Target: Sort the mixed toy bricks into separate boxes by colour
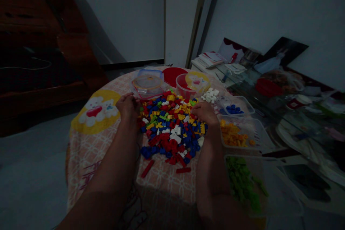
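Note:
A mixed heap of toy building bricks [172, 129] in red, blue, yellow, green and white lies on the patterned tablecloth [167, 187]. At the heap's far left edge is my left hand [127, 104], its fingers curled together; the dim light hides what they hold, if anything. My right hand [204, 112] reaches into the right side of the heap, fingers pressed together among yellow and red bricks. Whatever is between those fingertips cannot be made out. Two long red bricks [183, 170] lie apart at the near edge of the heap.
On the right, clear boxes hold green bricks [242, 183], yellow bricks [233, 134] and blue bricks [234, 109]. White bricks [210, 95] lie in a small pile. Behind the heap stand a lidded container [147, 82], a round tub [183, 86] and a red disc [172, 74]. A cluttered glass table [250, 79] adjoins.

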{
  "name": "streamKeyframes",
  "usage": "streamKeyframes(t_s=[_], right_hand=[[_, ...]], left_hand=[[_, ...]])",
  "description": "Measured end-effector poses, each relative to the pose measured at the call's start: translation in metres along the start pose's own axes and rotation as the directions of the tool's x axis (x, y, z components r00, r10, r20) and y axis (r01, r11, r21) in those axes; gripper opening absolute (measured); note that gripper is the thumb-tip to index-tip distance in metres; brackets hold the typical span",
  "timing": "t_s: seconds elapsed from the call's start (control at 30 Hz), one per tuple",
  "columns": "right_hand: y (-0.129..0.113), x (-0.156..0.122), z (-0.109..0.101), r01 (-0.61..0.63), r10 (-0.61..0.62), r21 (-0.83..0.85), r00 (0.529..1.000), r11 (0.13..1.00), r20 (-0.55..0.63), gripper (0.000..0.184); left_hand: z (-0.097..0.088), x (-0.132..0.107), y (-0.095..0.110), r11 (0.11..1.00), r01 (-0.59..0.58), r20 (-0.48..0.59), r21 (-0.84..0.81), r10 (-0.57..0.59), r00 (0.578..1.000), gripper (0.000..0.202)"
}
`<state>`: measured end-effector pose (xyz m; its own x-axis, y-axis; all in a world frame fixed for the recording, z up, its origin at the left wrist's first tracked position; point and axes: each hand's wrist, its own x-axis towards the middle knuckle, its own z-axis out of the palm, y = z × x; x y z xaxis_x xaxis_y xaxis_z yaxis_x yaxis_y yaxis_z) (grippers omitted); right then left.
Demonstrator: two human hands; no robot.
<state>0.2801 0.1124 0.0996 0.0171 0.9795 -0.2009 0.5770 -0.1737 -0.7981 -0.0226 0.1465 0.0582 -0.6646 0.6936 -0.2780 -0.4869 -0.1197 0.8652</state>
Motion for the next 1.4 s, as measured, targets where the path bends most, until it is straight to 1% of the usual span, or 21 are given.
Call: streamKeyframes(t_s=[0.1, 0.17, 0.2, 0.27, 0.33, 0.43, 0.5, 0.6, 0.7, 0.77, 0.83, 0.93, 1.1, 1.17, 1.23, 1.33, 1.4], right_hand=[[-0.003, -0.004, 0.000, 0.040, -0.016, -0.164, 0.989, 0.986, 0.146, 0.013], [-0.006, -0.004, 0.002, 0.089, -0.030, -0.277, 0.977, 0.957, 0.210, 0.020], [-0.008, -0.004, 0.003, 0.114, -0.038, -0.336, 0.974, 0.935, 0.224, 0.024], [-0.012, -0.004, 0.006, 0.139, -0.042, -0.437, 0.974, 0.889, 0.224, 0.027], [-0.016, -0.003, 0.010, 0.135, -0.039, -0.498, 0.979, 0.857, 0.199, 0.025], [-0.016, 0.001, 0.014, 0.120, -0.054, -0.542, 0.989, 0.832, 0.135, 0.020], [-0.013, 0.004, 0.016, 0.105, -0.082, -0.536, 0.994, 0.838, 0.068, 0.018], [-0.005, 0.009, 0.016, 0.084, -0.109, -0.427, 0.993, 0.900, -0.035, 0.021], [0.002, 0.011, 0.013, 0.037, -0.059, -0.192, 0.992, 0.981, -0.112, 0.022], [0.004, 0.011, 0.011, 0.000, -0.002, -0.012, 0.989, 1.000, -0.148, 0.019], [0.005, 0.011, 0.010, -0.005, 0.033, 0.149, 0.981, 0.989, -0.191, 0.011], [0.006, 0.012, 0.009, 0.035, 0.055, 0.335, 0.965, 0.941, -0.257, 0.001], [0.005, 0.013, 0.004, 0.081, 0.108, 0.492, 0.932, 0.867, -0.345, 0.002], [0.006, 0.014, 0.003, 0.120, 0.137, 0.545, 0.902, 0.830, -0.408, 0.004], [0.008, 0.018, 0.002, 0.166, 0.177, 0.597, 0.863, 0.785, -0.473, 0.006], [0.014, 0.029, 0.001, 0.272, 0.221, 0.639, 0.783, 0.720, -0.582, 0.015], [0.018, 0.037, 0.000, 0.376, 0.201, 0.624, 0.726, 0.685, -0.658, 0.028]], left_hand=[[0.000, 0.002, -0.002, 1.000, 0.002, 0.000, 0.004, -0.002, 1.000, 0.021], [0.000, 0.004, -0.003, 1.000, 0.001, 0.011, 0.001, -0.001, 1.000, 0.020], [0.000, 0.004, -0.003, 1.000, 0.002, 0.014, -0.003, -0.002, 1.000, 0.021], [0.000, 0.003, -0.002, 1.000, 0.007, 0.009, -0.007, -0.007, 1.000, 0.023], [0.000, 0.002, -0.001, 1.000, 0.007, 0.006, -0.007, -0.007, 1.000, 0.023], [0.001, 0.002, -0.001, 1.000, 0.003, 0.000, 0.001, -0.003, 1.000, 0.021], [0.000, 0.003, -0.001, 1.000, 0.000, -0.006, 0.013, 0.000, 1.000, 0.021], [-0.001, 0.005, -0.003, 1.000, -0.012, 0.002, 0.018, 0.012, 1.000, 0.021], [-0.001, 0.006, -0.004, 1.000, -0.017, 0.002, 0.019, 0.016, 1.000, 0.020], [-0.001, 0.007, -0.004, 1.000, -0.013, 0.002, 0.020, 0.013, 1.000, 0.021], [-0.001, 0.007, -0.004, 1.000, -0.016, 0.003, 0.012, 0.016, 1.000, 0.023], [-0.001, 0.005, -0.003, 1.000, -0.015, -0.003, 0.006, 0.015, 1.000, 0.023], [0.000, 0.003, -0.002, 1.000, -0.002, -0.009, 0.017, 0.002, 1.000, 0.021], [-0.001, 0.003, -0.002, 1.000, -0.005, -0.004, 0.021, 0.005, 1.000, 0.020], [-0.001, 0.004, -0.002, 0.999, -0.015, -0.012, 0.028, 0.016, 1.000, 0.020], [-0.003, 0.006, -0.004, 0.999, -0.026, -0.005, 0.035, 0.026, 1.000, 0.019], [-0.004, 0.007, -0.005, 1.000, -0.026, 0.019, 0.017, 0.025, 1.000, 0.018]])
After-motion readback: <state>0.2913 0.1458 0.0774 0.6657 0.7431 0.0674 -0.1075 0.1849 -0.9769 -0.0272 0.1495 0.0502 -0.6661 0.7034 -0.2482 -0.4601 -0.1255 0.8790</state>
